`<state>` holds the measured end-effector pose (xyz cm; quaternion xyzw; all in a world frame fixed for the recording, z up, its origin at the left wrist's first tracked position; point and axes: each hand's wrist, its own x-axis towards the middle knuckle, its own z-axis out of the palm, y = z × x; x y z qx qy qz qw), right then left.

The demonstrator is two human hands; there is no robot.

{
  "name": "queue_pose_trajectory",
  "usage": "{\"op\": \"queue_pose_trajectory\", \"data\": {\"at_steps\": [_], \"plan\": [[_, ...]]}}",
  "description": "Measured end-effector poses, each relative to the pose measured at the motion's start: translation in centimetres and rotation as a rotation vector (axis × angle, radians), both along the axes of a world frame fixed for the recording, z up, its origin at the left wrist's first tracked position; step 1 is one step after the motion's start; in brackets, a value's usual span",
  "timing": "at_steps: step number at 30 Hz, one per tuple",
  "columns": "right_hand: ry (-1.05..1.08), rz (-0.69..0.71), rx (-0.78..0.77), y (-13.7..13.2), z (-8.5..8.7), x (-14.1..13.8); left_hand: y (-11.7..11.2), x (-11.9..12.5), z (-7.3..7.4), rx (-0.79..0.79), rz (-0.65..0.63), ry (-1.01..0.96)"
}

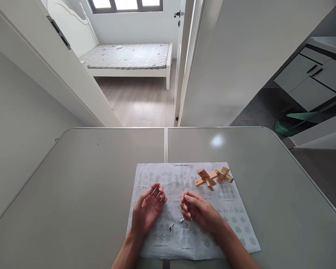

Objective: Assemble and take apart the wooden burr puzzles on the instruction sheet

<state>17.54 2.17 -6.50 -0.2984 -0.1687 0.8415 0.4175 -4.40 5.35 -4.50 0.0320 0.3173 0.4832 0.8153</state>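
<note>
Wooden blocks (206, 179) on partly hidden sheet (173, 209). Left grip (149, 207) spread; right grip (198, 210) curled, cannot tell if pinching.

Soft indoor light; daylight from far window (126, 4), panes blown white. Round glare spot (217, 141) on tabletop (72, 194), far edge, right half. Shade under bed (128, 72). Cabinets (305, 71) at right dim. Wide-angle slant toward edges. Fine print on sheet (170, 209) soft, mostly illegible.

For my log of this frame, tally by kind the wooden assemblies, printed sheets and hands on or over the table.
Wooden assemblies: 2
Printed sheet: 1
Bare hands: 2
Total: 5
</note>
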Motion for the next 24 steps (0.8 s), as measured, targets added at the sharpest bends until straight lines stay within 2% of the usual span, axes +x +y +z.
{"op": "queue_pose_trajectory", "data": {"at_steps": [24], "plan": [[-0.019, 0.006, 0.000, -0.12, -0.20, -0.01, 0.03, -0.05, -0.04, -0.010, 0.005, 0.010]]}}
